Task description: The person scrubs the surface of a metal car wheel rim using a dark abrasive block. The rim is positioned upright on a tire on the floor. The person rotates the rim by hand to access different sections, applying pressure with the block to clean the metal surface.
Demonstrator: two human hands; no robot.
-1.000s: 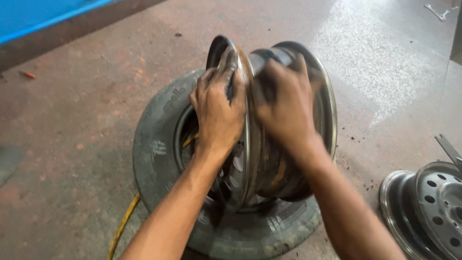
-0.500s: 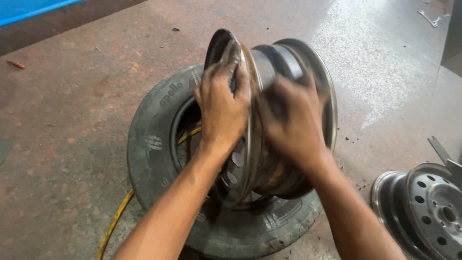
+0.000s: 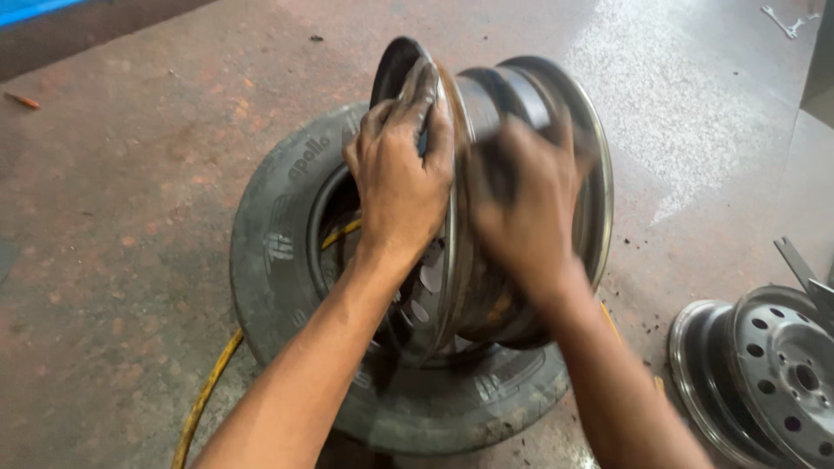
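A bare steel wheel rim (image 3: pixel 521 95) stands on edge on top of a black tyre (image 3: pixel 278 234) that lies flat on the floor. My left hand (image 3: pixel 404 178) grips the rim's near flange at the top, fingers curled over the edge. My right hand (image 3: pixel 521 208) lies spread on the rim's barrel and is blurred by motion; I cannot tell whether anything is under its palm.
A second steel rim (image 3: pixel 769 378) with round holes lies flat at the lower right. A yellow hose (image 3: pixel 204 399) runs from under the tyre to the bottom left. The floor is stained concrete, with a small metal tool (image 3: pixel 786 22) at the far right.
My right hand has slid across the rim's barrel, towards me and back. My left hand keeps its hold on the flange. The view has shifted slightly.
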